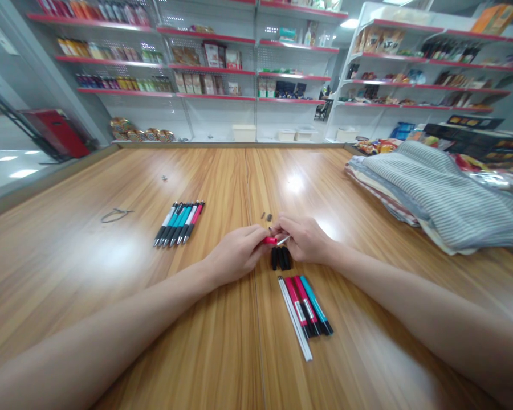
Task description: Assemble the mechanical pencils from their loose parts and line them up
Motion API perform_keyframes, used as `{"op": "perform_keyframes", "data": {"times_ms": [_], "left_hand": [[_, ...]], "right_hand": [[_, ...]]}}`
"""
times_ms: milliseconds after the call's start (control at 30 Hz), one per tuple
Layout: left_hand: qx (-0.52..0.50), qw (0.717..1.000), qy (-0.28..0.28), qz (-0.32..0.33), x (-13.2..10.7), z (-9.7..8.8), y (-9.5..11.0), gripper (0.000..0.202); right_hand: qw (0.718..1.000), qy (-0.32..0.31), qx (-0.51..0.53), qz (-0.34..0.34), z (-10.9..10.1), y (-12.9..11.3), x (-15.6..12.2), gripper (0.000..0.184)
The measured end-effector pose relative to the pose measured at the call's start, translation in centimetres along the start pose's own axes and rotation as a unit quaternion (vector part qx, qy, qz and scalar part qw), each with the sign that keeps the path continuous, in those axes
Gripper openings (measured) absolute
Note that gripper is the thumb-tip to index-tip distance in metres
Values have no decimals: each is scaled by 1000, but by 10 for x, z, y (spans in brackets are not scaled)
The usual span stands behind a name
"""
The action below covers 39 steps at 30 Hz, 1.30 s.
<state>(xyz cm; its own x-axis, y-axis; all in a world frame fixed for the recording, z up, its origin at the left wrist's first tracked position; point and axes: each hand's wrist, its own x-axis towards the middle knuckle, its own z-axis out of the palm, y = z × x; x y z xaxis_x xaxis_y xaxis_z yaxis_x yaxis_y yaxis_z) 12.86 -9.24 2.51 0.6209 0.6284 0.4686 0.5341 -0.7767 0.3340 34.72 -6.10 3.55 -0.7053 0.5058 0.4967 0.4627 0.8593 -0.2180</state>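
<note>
Here we go: I'm at a long wooden table [222,176], its honey-coloured planks shining under the ceiling lights, and straight ahead at 12 o'clock stand white shelves with red edges [209,67], packed with snacks and packets, with round tins [143,134] along the bottom. Over at 2 o'clock sits a pile of folded striped cloth [436,193], black boxes [474,136] behind it, and at 9 o'clock there's a red case [57,132] beyond the table edge. Now the action: my left hand [235,255] and right hand [303,239] are close together at the middle of the table, both narrowed to a pinch on a red pen barrel [269,240]. It lies almost level across me, long axis running left to right, red end toward my left, pale metal end pointing right and a touch toward 2 o'clock. Just below my hands at 6 o'clock sit some black pen pieces [281,258], and two tiny dark bits [265,216] lie at 12 o'clock. A neat row of pens [179,223] waits at 10 o'clock, more pens [303,310] fan out at 5 o'clock, and a thin loop of wire [116,214] lies farther out at 9 o'clock.
</note>
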Motion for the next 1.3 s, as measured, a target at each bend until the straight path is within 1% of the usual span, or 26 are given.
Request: {"op": "perform_keyframes", "data": {"times_ms": [67,133,200,267,333,433,567,633,733,800,900,1000,1100,1167,1300], "left_hand": [[-4,1000,16,8,0,0,-1,20],[-7,999,43,4,0,0,-2,23],[-10,998,66,-3,-1,0,-2,26],[-17,997,76,-5,-1,0,-3,26],[-23,997,80,2,-1,1,-3,26],[-24,996,81,25,-2,0,-5,25],[-39,996,65,49,-3,-1,-8,23],[-46,997,55,42,-3,-2,-9,22],[-52,998,32,26,-3,-4,-9,19],[-50,998,25,26,-2,-5,-9,20],[-33,999,35,24,-2,-4,-10,21],[-29,999,43,0,-1,-3,-11,19],[-30,998,50,-15,-2,-2,-13,17],[-29,998,54,-14,-2,-1,-14,17],[-29,998,54,0,-1,-1,-14,17]], "right_hand": [[1000,10,-15,-5,1,-6,1,9],[999,29,-26,-10,1,-10,1,7],[998,51,-26,-26,1,-11,1,10],[996,69,-13,-49,0,-11,1,13],[994,79,3,-71,0,-10,0,16],[993,74,14,-90,0,-9,-2,18],[992,73,21,-101,0,-9,-3,18],[991,88,25,-97,0,-10,-3,17],[989,128,23,-73,1,-11,-2,13],[986,153,12,-57,1,-13,-2,11],[982,185,-4,-43,1,-14,-2,11],[978,207,-1,-38,0,-15,-1,10],[969,243,5,-37,-1,-14,1,6],[965,262,6,-29,-1,-13,2,6],[961,277,5,3,2,-13,1,9]]}}
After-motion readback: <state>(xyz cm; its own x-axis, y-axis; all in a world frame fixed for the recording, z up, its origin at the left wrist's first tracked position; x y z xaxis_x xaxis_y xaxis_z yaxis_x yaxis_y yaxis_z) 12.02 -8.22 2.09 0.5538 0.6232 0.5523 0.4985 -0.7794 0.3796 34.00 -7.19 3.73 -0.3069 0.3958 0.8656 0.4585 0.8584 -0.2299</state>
